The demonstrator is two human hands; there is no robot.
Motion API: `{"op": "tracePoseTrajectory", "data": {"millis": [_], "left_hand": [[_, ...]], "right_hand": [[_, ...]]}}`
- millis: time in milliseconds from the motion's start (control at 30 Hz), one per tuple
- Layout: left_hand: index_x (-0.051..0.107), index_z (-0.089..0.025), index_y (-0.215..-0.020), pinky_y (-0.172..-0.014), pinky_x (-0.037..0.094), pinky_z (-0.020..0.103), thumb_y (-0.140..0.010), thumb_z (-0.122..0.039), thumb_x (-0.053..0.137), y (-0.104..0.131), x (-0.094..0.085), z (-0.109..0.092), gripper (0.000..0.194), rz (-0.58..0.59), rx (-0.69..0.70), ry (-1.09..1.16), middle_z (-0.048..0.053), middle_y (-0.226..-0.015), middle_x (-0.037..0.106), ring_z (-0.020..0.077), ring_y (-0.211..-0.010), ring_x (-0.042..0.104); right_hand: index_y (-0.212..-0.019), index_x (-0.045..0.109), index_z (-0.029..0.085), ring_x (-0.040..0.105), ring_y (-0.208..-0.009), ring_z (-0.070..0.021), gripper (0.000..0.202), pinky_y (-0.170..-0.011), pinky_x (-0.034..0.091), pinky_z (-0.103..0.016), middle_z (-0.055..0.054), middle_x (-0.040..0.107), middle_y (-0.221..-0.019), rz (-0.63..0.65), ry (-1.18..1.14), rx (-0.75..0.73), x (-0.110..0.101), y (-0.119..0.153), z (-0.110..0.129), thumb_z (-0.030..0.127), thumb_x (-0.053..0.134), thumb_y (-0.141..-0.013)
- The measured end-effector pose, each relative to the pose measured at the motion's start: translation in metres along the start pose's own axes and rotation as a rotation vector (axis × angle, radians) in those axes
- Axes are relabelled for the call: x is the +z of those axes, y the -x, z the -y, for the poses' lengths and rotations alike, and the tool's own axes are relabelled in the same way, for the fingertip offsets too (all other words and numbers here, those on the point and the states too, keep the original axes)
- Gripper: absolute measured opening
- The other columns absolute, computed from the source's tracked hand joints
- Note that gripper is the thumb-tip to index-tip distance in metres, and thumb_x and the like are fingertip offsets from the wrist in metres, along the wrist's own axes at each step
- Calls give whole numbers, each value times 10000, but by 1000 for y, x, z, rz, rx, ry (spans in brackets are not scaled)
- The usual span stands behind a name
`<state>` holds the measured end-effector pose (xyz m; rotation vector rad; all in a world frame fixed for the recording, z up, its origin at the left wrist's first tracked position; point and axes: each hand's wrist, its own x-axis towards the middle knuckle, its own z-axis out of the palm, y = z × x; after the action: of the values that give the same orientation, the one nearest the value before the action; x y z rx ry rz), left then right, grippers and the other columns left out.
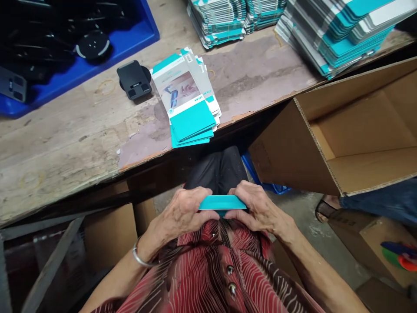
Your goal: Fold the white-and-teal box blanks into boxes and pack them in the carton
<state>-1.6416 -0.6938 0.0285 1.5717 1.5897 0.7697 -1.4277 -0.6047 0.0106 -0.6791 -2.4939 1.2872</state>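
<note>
Close to my body, a teal carton is held between both hands, its end toward me; the rest of it is hidden. My left hand grips one side, thumb below and fingers above. On the opposite side my right hand pinches it the same way. Ahead on the bench lies a small fanned pile of flat printed cartons, teal and white with a picture. Just left of that pile is a black phone stand, folded down.
A blue bin with several black stands is at the back left of the wooden bench. Banded stacks of flat cartons and a larger stack stand along the back. An open cardboard box is at the right; a person's foot shows beyond.
</note>
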Motion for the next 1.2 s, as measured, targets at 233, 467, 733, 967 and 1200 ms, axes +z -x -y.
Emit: {"op": "tracePoseTrajectory", "data": {"millis": [233,467,733,967,1200], "left_hand": [[696,-162,-723,-470,409,187,-622,-357,797,3,-21,-10,242,-501,-247,292,-58,-536,586,83,-466,496],[719,-123,-797,-624,562,233,-534,-290,855,0,-3,-7,340,-941,-373,1122,46,-787,734,159,-694,667],[665,-112,-1041,-814,572,445,-649,-414,791,23,35,5,511,-484,-575,983,134,-996,713,291,-911,686],[424,-301,-1391,-978,489,472,-766,-250,721,15,18,-2,694,-639,95,-5,118,-1396,460,277,-1214,526],[526,-241,-1306,-762,573,308,-811,-161,674,16,42,-1,523,-533,421,-56,147,-1344,418,193,-996,610]], "right_hand": [[-1310,499,253,608,-1013,-210,414,-875,483,-393,-71,643,-1146,-659,35,112,-19,-7,34,397,526,-922],[-927,649,168,624,-682,-152,104,-647,482,-267,-49,678,-788,-869,457,158,-3,1,52,235,583,-882],[-576,488,192,363,-427,-87,353,-451,304,-231,50,411,-472,-748,288,405,-24,-16,51,340,501,-896],[-719,569,190,531,-602,-116,219,-603,414,-224,-11,598,-678,-230,132,11,-32,-29,45,217,453,-902],[-709,511,199,465,-550,-99,122,-543,362,-217,37,542,-623,-274,-119,229,-10,-30,55,174,534,-826]]}}
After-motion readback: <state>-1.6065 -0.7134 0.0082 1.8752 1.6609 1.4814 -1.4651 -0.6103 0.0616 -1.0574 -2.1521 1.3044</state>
